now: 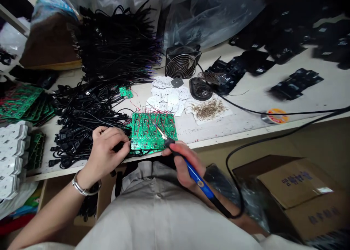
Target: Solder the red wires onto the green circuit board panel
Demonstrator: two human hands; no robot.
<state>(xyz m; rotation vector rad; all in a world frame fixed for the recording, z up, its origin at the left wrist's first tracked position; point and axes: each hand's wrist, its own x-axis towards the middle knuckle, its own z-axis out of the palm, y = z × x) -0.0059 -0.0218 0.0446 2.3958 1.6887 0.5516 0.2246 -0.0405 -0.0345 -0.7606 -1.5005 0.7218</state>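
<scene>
You had no text you could actually read. The cardboard box point(298, 186) at your four o'clock carried two lines of blue print, too blurred to make out. The solder spool point(274, 116) at two o'clock wore an orange and yellow label, its lettering too small. The green circuit board point(153, 131) at twelve o'clock showed only unreadable specks.

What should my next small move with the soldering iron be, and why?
Probably ease the tip left toward the black wire. The right hand holds the soldering iron with its tip over the middle of the green circuit board, while the left hand pinches that wire at the board's left edge.
</scene>
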